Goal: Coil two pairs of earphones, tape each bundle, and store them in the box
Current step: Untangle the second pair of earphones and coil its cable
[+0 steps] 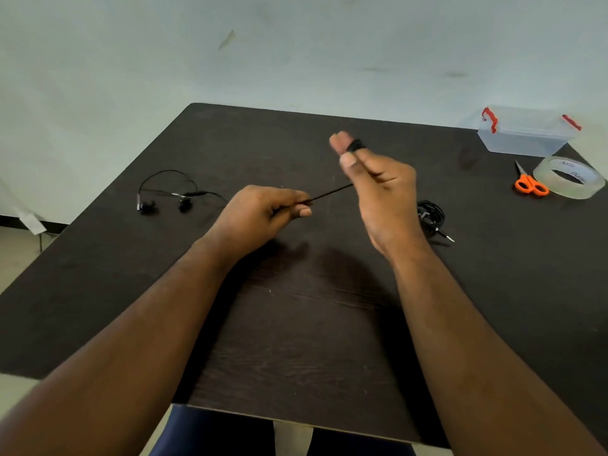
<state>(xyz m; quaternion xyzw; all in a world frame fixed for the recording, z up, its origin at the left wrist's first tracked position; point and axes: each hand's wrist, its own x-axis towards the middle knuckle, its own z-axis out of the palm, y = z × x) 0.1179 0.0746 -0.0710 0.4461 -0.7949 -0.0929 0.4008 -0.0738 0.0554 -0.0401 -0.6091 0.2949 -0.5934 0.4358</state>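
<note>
Dark wood makes up the table, and it sits by a pale wall. Closest to me, two bare arms reach out over it. The left hand is closed, pinching a thin black cord between thumb and finger. The cord runs tight across to the right hand, which is held up. That hand has black cord wound around one finger, and its thumb seems to press the wraps in place. So I think the first pair is being coiled right now, with some cord left to wind.

Just past the right hand, a black bundle with a plug lies on the table. It looks coiled, but I cannot tell if it is another pair. Off to the left, the earbuds lie loose with the wire spread out.

Farther back on the right are orange scissors and a clear tape roll, just beside each other. Behind them stands the clear box with red clips. No tape is on anything yet, and I see nothing in the box.
</note>
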